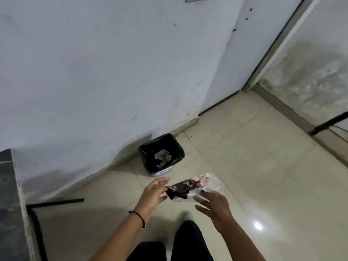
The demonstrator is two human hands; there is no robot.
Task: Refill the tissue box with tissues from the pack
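A person stands on a pale tiled floor [263,176], seen from above, with both bare arms reaching forward. Between the two hands is a crumpled plastic tissue pack wrapper [192,187], dark brown at one end and clear with red print at the other. The left hand [153,193], wearing a thin black cord bracelet [138,218] at the wrist, has its fingers spread wide and touches the wrapper's dark end. The right hand [214,203] is also spread open, fingertips just beside the clear end; whether either hand grips the wrapper cannot be told. Beyond the hands, against the white wall [94,72], stands a small black-lined waste bin [148,162] holding crumpled paper.
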